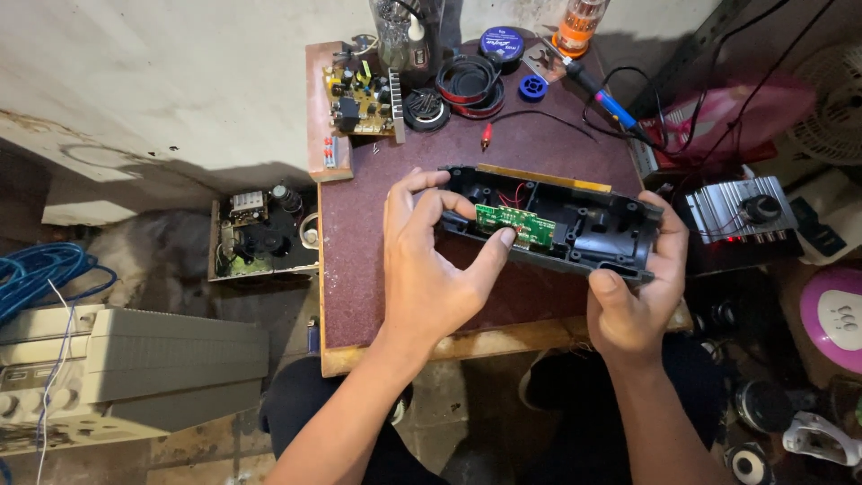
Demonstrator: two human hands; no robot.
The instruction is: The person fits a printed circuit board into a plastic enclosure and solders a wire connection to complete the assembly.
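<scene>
I hold a black plastic device housing above a small maroon-topped table. Inside it sits a small green circuit board with thin red wires behind. My left hand grips the housing's left end, its thumb tip pressing on the green board's near edge and the fingers curled over the housing's rim. My right hand clasps the housing's right end, thumb on the front wall and fingers wrapped around the far side.
At the table's far end lie a larger circuit board with heatsink, coils of wire, a blue-handled soldering iron and an orange bottle. An open electronic chassis sits left; a silver amplifier right.
</scene>
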